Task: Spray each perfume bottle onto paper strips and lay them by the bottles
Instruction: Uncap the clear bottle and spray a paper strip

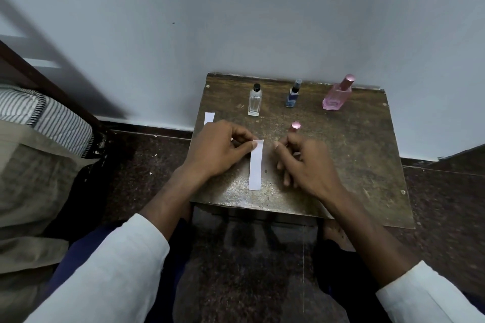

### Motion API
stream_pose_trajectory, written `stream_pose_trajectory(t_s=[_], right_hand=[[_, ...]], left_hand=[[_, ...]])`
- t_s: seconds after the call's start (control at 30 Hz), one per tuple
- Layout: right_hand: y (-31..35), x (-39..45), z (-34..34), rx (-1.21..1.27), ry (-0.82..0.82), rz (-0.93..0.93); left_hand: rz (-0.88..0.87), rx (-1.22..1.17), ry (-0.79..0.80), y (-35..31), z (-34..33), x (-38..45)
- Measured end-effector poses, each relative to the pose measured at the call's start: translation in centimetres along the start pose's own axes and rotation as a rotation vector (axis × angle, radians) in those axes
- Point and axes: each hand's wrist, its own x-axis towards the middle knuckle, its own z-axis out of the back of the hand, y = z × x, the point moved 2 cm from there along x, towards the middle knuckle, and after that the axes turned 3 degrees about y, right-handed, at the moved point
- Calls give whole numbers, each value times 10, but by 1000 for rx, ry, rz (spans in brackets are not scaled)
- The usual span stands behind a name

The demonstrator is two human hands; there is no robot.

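White paper is what your left hand [217, 148] has: thumb and forefinger pinch the far end of a paper strip [256, 165], which lies flat on the worn bench [354, 155] and runs back toward you between your two hands. Your right hand [305, 162] curls its fingers around a pink-capped bottle [296, 126]; only the cap shows past your knuckles, so the body is hidden. Just beyond your left hand, a second strip [209, 118] pokes out near the bench's edge. Further past both hands, by the wall, stand three bottles well apart from one another: a clear bottle [254, 101] with a black cap beyond your left fingers, a blue bottle [293, 94] beyond the gap between your hands, and a pink bottle [337, 94] beyond your right.
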Motion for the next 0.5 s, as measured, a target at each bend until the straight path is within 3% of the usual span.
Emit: stream_pose_trajectory(t_s=[0.07, 0.3, 0.5], right_hand=[[1, 4, -1, -14, -106, 39], [11, 20, -16, -51, -33, 47], [13, 39, -22, -98, -85, 0]], left_hand=[[-3, 12, -33, 0, 0, 0], [0, 9, -34, -2, 2, -1], [70, 162, -196, 14, 12, -3]])
